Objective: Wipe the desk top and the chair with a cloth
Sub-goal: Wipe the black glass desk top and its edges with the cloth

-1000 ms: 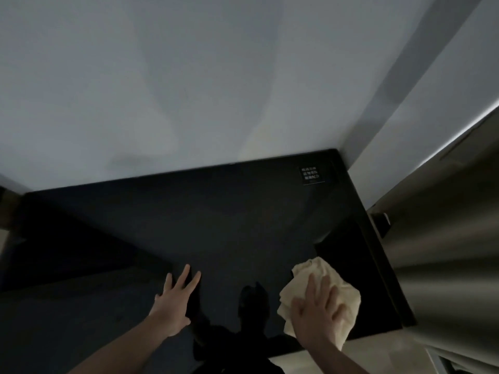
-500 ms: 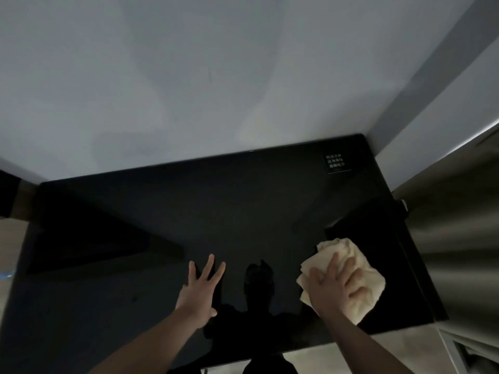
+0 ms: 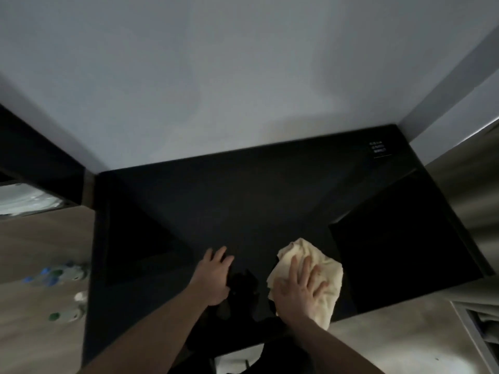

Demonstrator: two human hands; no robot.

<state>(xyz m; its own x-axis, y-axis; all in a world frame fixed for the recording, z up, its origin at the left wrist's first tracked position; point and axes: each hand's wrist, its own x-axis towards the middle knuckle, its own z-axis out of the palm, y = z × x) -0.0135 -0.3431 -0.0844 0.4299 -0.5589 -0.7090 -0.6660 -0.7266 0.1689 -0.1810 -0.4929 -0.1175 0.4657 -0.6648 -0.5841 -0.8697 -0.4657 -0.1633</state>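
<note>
The glossy black desk top point(image 3: 243, 195) fills the middle of the view, pushed into a corner of pale walls. A crumpled cream cloth point(image 3: 326, 268) lies on it near the front edge, right of centre. My right hand point(image 3: 299, 287) presses flat on the cloth with fingers spread. My left hand point(image 3: 213, 276) rests flat on the bare desk surface to the left of the cloth, fingers apart, holding nothing. No chair is visible.
A small white printed label point(image 3: 379, 150) sits at the desk's far right corner. Several plastic bottles point(image 3: 56, 273) stand on the wooden floor left of the desk. A curtain point(image 3: 469, 195) hangs to the right. A dark cabinet point(image 3: 35, 157) stands at left.
The view has swung left, bringing the floor and bottles into sight. My right hand has slid the cloth leftward along the front of the desk, and my left hand stays flat beside it.
</note>
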